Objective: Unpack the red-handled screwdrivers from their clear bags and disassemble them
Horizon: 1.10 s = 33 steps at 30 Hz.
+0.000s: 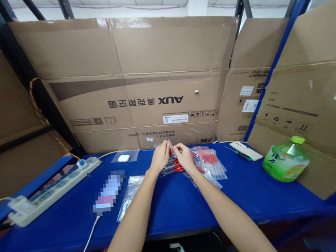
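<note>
Behind, a big cardboard box stands along the far side of the blue table. Left on the table lies a white power strip, right lies a green bottle on its side. Near the middle far edge, a pile of clear bags with red parts rests. The left hand and the right hand both pinch one small clear bag between them, fingers closed on it, just above the pile
</note>
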Each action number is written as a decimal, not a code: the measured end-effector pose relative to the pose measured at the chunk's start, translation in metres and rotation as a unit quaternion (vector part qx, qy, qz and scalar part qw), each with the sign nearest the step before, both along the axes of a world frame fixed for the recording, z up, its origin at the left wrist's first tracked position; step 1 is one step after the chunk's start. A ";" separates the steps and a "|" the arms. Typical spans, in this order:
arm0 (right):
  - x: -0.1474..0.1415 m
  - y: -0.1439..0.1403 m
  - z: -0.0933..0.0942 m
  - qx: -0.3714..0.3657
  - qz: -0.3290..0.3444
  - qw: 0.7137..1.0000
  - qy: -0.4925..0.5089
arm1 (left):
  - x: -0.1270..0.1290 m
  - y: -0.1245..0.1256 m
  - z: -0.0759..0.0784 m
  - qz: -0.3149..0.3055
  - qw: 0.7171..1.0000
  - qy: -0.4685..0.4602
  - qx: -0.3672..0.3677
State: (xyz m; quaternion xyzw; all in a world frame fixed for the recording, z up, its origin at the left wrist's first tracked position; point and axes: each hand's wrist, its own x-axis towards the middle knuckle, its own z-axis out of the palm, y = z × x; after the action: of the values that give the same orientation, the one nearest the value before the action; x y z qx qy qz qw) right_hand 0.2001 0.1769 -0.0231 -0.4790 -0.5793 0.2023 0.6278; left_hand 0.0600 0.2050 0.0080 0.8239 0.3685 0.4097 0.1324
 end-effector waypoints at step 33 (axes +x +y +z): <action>0.009 -0.014 0.011 0.070 -0.049 0.985 -0.149 | 0.002 -0.025 0.019 0.102 0.992 -0.006 0.068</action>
State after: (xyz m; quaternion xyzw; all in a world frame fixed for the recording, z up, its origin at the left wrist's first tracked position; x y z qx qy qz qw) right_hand 0.2095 0.1630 -0.0116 -0.4859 -0.6552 0.0567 0.5757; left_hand 0.0620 0.1798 0.0271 0.7867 0.4210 0.4501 0.0361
